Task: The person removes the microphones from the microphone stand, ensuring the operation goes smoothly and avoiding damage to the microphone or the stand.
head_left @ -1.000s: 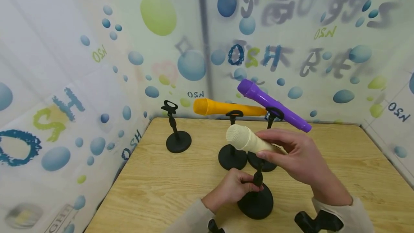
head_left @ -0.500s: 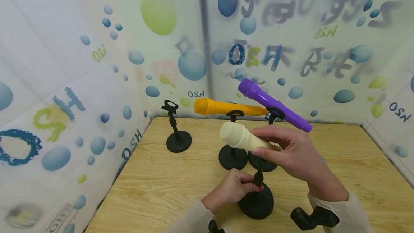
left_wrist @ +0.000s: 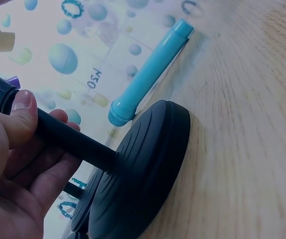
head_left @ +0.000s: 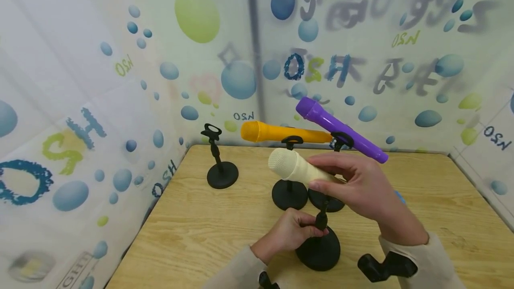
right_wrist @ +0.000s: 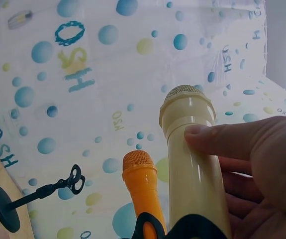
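Observation:
A cream microphone point(head_left: 291, 166) is held in my right hand point(head_left: 361, 186), thumb on one side and fingers on the other, its mesh head pointing left. It is above the nearest black stand point(head_left: 319, 251); in the right wrist view a black clip point(right_wrist: 200, 228) overlaps its lower body. Whether the microphone sits inside that clip I cannot tell. My left hand point(head_left: 287, 233) grips the post of this stand low down, thumb and fingers round it in the left wrist view. The stand's round base rests on the table.
Behind, an orange microphone point(head_left: 281, 133) and a purple microphone point(head_left: 341, 128) rest in the clips of two stands. At the left stands another black stand point(head_left: 221, 175) with a bare clip. A light-blue microphone point(left_wrist: 150, 74) lies on the wooden table point(head_left: 180, 235), mostly hidden by my right arm in the head view.
My right hand has carried the cream microphone left and slightly up in the head view. A bit of the light-blue microphone now shows beside the right wrist. The left hand stays on the post.

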Tool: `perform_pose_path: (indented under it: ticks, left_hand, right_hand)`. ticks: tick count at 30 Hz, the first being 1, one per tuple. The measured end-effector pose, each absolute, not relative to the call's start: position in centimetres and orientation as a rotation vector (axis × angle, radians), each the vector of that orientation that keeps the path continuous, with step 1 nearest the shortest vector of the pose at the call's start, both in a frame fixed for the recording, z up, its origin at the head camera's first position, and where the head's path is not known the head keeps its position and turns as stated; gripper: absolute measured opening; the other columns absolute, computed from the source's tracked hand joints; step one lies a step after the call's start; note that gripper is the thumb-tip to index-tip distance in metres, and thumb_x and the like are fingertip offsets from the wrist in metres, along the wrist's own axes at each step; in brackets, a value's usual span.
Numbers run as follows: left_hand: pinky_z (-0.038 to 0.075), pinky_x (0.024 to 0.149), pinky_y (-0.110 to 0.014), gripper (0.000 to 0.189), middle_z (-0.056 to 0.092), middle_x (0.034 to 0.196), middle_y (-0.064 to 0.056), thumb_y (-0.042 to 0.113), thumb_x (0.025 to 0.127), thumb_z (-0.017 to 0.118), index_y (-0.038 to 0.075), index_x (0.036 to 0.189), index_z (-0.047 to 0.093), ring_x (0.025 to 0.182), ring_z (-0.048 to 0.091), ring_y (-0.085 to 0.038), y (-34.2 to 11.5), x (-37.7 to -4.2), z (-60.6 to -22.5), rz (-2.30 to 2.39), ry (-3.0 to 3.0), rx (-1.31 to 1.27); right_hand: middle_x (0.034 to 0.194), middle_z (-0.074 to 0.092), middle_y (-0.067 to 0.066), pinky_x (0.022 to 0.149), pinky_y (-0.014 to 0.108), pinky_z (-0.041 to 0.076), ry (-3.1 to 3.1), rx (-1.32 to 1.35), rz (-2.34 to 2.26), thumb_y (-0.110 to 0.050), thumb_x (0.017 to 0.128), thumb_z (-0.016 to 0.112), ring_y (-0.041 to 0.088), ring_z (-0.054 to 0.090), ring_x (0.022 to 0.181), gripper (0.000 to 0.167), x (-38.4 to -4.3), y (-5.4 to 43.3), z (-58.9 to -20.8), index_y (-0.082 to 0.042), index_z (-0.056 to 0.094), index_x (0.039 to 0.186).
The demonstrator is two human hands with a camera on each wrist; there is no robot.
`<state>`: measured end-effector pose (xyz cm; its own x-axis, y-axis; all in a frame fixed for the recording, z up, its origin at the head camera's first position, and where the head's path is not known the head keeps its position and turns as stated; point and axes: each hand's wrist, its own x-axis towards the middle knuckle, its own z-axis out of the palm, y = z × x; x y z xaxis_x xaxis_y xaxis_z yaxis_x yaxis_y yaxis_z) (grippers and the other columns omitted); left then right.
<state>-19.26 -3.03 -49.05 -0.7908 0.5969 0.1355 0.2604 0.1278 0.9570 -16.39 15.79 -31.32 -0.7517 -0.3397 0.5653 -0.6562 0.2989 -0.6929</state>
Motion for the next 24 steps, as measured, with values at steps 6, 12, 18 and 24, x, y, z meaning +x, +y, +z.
perform_pose_path:
  ticks: [6,12,18,24]
  left_hand:
    - [0.059,0.090,-0.015,0.016,0.082,0.104,-0.021,0.001,0.096,0.078,-0.006,0.109,0.082,0.098,0.074,0.004,-3.0,-19.2,-49.1,1.713,2.108,0.800]
    - [0.059,0.091,-0.016,0.017,0.082,0.105,-0.020,0.002,0.096,0.078,-0.006,0.111,0.082,0.100,0.074,0.003,-3.1,-19.2,-49.1,1.710,2.105,0.810]
    - [0.059,0.091,-0.016,0.017,0.083,0.105,-0.018,0.002,0.096,0.078,-0.005,0.111,0.082,0.102,0.076,0.000,-3.1,-19.3,-49.2,1.703,2.110,0.807]
    - [0.059,0.092,-0.017,0.016,0.083,0.105,-0.017,0.002,0.096,0.078,-0.003,0.110,0.083,0.101,0.075,0.002,-3.2,-19.3,-49.2,1.698,2.120,0.819]
  right_hand:
    - [0.118,0.082,0.006,0.086,0.022,0.063,-2.260,0.933,1.429,0.001,0.089,0.086,0.010,0.073,0.097,0.038,-16.7,15.5,-31.0,-0.009,0.080,0.125]
    - [0.121,0.081,0.005,0.089,0.022,0.063,-2.258,0.948,1.424,0.000,0.089,0.086,0.009,0.074,0.101,0.039,-16.9,15.1,-30.7,-0.010,0.079,0.127]
    - [0.123,0.081,0.006,0.090,0.022,0.063,-2.255,0.942,1.414,0.000,0.089,0.087,0.008,0.076,0.105,0.040,-16.9,14.6,-30.4,-0.010,0.080,0.127]
    - [0.122,0.081,0.005,0.090,0.023,0.063,-2.249,0.959,1.402,-0.002,0.088,0.088,0.008,0.077,0.107,0.039,-17.0,14.0,-30.0,-0.010,0.080,0.126]
